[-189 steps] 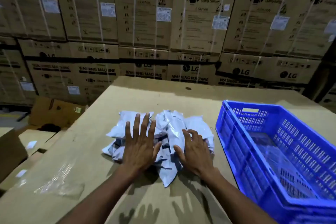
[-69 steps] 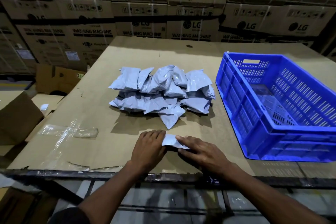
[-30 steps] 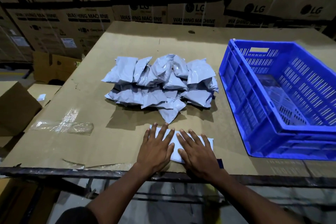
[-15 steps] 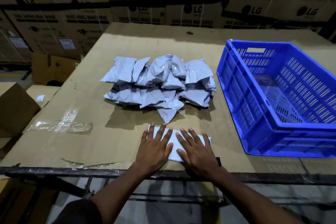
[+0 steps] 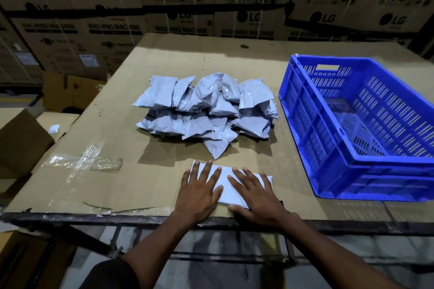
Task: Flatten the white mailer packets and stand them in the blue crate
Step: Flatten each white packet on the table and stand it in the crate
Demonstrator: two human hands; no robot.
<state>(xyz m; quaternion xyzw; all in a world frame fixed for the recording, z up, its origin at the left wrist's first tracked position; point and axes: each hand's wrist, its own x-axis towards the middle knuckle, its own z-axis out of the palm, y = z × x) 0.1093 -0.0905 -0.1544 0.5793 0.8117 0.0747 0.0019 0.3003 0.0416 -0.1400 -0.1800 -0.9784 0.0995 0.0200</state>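
A strip of clear tape [image 5: 82, 162] lies on the cardboard-covered counter [image 5: 117, 105] at the left. Near the front edge, the left hand [image 5: 198, 191] lies flat, fingers [image 5: 206, 169] spread, pressing the left end of a flattened white packet [image 5: 225, 189]. The right hand [image 5: 256, 197] presses its right end the same way, fingers [image 5: 249, 177] splayed; the packet shows between and beyond the fingertips. Just behind sits the pile of puffy packets [image 5: 206, 110]. At the right stands the blue crate [image 5: 312, 124], holding no packets.
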